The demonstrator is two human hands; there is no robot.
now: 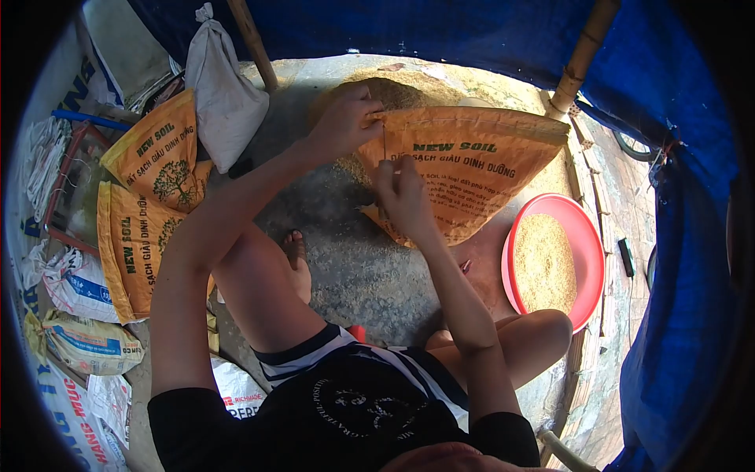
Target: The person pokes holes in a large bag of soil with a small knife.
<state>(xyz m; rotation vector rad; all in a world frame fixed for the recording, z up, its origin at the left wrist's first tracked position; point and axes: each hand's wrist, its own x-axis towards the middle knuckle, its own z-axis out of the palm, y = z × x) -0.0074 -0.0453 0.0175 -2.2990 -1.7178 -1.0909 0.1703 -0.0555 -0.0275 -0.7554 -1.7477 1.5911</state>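
Note:
An orange sack printed "NEW SOIL" stands tilted over the floor in front of me. At its upper left corner my left hand is closed in a pinch on the sack's edge. Lower down, my right hand is closed in front of the sack's left side. A thin line runs from the corner down to the right hand; whether it is a string or a tool I cannot make out. Behind the sack lies a heap of grain-like material.
A pink basin holding yellowish husks stands at the right. Two more orange sacks and a tied white sack are at the left. Bamboo poles and a blue tarp border the area. My bare foot rests on the floor.

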